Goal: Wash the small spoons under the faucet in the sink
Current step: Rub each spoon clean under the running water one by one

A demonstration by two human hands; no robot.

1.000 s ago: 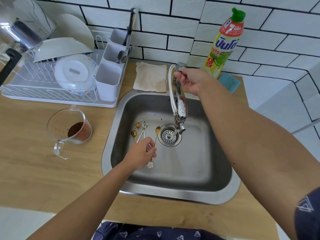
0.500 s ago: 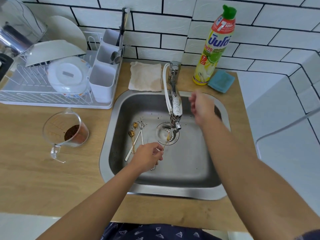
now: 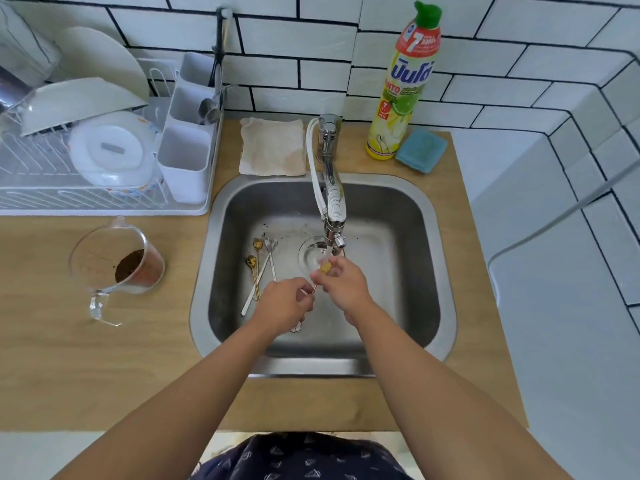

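Under the faucet (image 3: 331, 202) spout, a small gold spoon (image 3: 325, 267) sits with its bowl in the water stream, its thin handle running down-left from the spout. The right hand (image 3: 343, 285) pinches the bowl end; the left hand (image 3: 284, 304) pinches the handle end. Left of the faucet, the other spoons (image 3: 258, 271) lie on the sink (image 3: 408, 271) floor, nearer the left hand.

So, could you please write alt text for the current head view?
Both hands hold a small gold spoon under the running faucet in a steel sink: left hand on the handle, right hand at the bowl. More spoons lie on the sink floor.
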